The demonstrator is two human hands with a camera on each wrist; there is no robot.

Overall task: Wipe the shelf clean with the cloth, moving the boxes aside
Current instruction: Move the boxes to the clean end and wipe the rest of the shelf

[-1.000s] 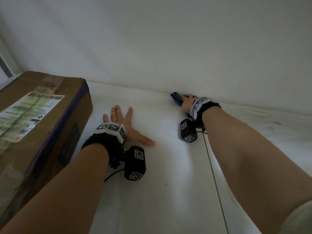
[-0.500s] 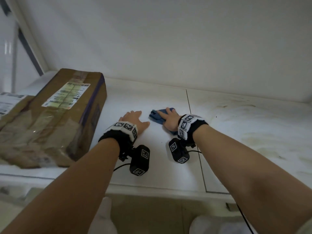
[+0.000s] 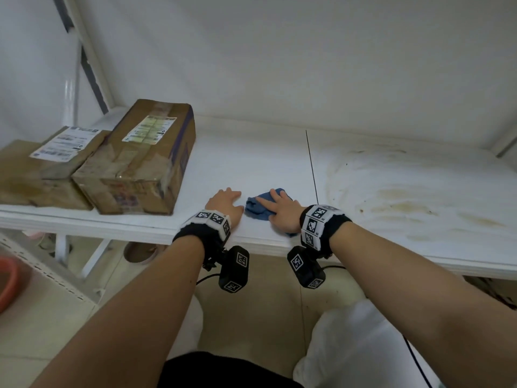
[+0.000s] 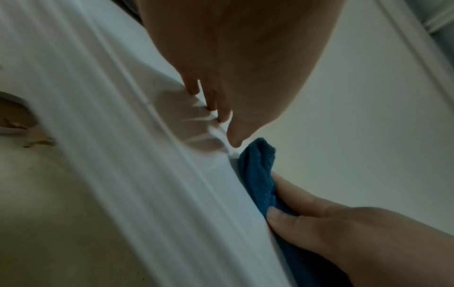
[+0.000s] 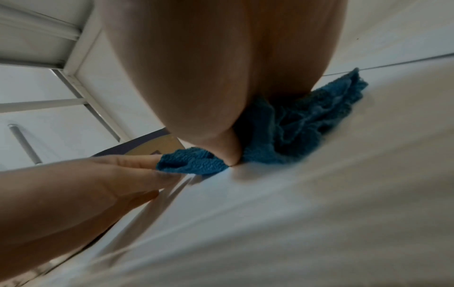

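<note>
A crumpled blue cloth (image 3: 258,207) lies on the white shelf (image 3: 251,152) near its front edge. My right hand (image 3: 275,205) presses down on it with straight, spread fingers; part of the cloth is hidden under the palm. The right wrist view shows the cloth (image 5: 294,128) bunched beneath that hand. My left hand (image 3: 230,196) rests flat on the bare shelf just left of the cloth, its fingertips (image 5: 147,167) touching the cloth's edge. A taped cardboard box (image 3: 140,161) stands further left, with a lower box (image 3: 42,169) beside it.
Brownish smears (image 3: 405,197) cover the shelf's right panel, past a seam (image 3: 312,163). The white back wall rises behind. A white upright (image 3: 92,57) frames the left end. Below left sits a perforated rack (image 3: 42,275) with an orange object (image 3: 8,281).
Both hands have drawn back from the rear wall to the shelf's front edge, the right one dragging the cloth along. My view has pulled back, showing the second box.
</note>
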